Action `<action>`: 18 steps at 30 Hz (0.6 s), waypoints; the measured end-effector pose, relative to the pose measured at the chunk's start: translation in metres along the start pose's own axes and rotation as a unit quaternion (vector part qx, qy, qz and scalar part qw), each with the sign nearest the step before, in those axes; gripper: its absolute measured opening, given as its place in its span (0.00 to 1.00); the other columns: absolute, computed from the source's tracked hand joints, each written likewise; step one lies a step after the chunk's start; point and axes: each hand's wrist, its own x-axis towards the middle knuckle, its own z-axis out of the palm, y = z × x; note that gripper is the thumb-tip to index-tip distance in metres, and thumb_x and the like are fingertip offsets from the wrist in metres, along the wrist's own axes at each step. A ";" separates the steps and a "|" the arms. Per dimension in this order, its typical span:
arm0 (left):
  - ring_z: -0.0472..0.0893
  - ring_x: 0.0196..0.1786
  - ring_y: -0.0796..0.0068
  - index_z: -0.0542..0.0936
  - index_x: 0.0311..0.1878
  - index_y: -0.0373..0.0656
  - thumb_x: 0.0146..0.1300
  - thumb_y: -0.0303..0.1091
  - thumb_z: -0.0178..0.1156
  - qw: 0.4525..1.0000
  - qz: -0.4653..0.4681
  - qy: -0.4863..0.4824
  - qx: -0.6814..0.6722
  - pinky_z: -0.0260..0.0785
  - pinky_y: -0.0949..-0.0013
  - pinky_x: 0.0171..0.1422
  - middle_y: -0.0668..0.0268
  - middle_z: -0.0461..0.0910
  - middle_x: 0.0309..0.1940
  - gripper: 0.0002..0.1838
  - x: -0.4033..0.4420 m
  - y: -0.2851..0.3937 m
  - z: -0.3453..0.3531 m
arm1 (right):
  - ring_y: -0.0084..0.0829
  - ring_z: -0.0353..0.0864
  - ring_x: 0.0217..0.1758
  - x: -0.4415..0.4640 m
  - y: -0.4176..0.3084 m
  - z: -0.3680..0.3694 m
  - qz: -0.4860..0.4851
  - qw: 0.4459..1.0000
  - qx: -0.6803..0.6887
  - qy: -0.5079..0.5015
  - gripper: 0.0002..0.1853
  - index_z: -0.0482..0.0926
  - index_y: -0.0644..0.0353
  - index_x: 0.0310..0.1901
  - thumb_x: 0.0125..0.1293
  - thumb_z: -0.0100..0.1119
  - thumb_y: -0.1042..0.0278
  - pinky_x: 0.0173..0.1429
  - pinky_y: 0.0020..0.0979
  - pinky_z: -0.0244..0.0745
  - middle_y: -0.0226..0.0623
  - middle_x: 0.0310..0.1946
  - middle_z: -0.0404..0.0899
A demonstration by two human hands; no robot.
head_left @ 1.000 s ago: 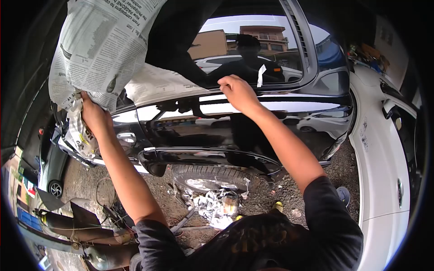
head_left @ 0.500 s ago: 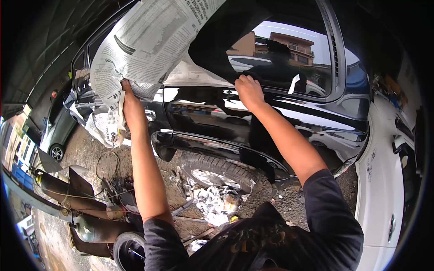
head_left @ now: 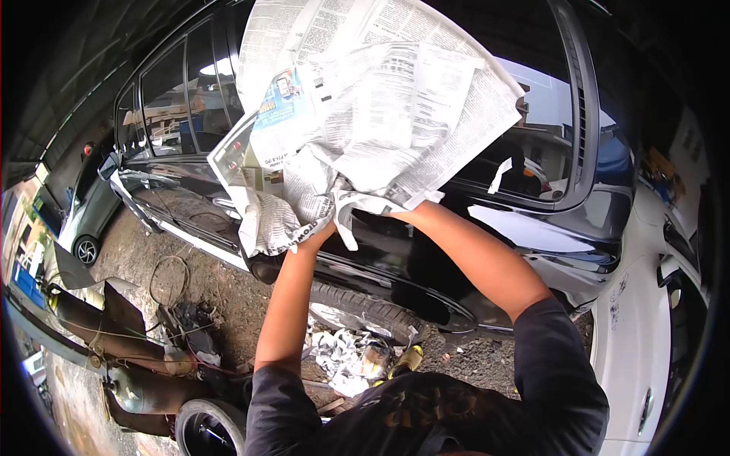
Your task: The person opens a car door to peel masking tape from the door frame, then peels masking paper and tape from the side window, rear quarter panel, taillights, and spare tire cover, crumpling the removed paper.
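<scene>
Crumpled newspaper sheets (head_left: 388, 106) spread in front of me, over the side and windows of a black car (head_left: 525, 220). My left hand (head_left: 318, 234) is closed on the gathered lower edge of the newspaper, its fingers partly covered by paper. My right hand (head_left: 407, 211) is under the paper's lower right edge, close to the left one, with its fingers hidden behind the sheets. A small white strip (head_left: 499, 175) sticks to the rear side window.
Below the car are a tire (head_left: 365, 304) and torn paper scraps (head_left: 342, 361) on the gravel. Gas cylinders (head_left: 152, 390) and a loose tire (head_left: 209, 429) lie at lower left. A white car (head_left: 635, 342) stands at right, a grey car (head_left: 91, 216) at left.
My left hand has moved right with the newspaper, which now covers more of the window. My right hand has come off the lower window edge and gone down behind the paper.
</scene>
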 end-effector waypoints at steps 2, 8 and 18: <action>0.66 0.69 0.57 0.68 0.66 0.43 0.69 0.45 0.55 0.989 0.011 0.068 0.130 0.55 0.54 0.75 0.57 0.70 0.63 0.26 0.014 -0.003 0.013 | 0.36 0.76 0.54 -0.015 0.066 0.051 0.152 0.983 0.074 -0.066 0.23 0.76 0.57 0.57 0.65 0.60 0.53 0.59 0.39 0.72 0.45 0.53 0.77; 0.75 0.57 0.63 0.71 0.63 0.33 0.71 0.29 0.51 0.933 -0.087 0.270 -0.221 0.66 0.64 0.65 0.56 0.77 0.55 0.19 0.091 -0.096 0.002 | 0.29 0.79 0.33 0.101 -0.025 -0.039 0.244 0.887 0.384 -0.079 0.06 0.83 0.62 0.38 0.61 0.61 0.72 0.40 0.31 0.75 0.33 0.31 0.83; 0.73 0.64 0.59 0.76 0.60 0.29 0.70 0.42 0.44 0.751 -0.214 0.547 -0.302 0.61 0.66 0.70 0.50 0.75 0.63 0.26 0.083 -0.175 -0.259 | 0.43 0.75 0.57 0.085 0.056 -0.082 -0.053 0.964 -0.248 0.075 0.09 0.81 0.60 0.45 0.63 0.59 0.71 0.60 0.45 0.69 0.40 0.51 0.77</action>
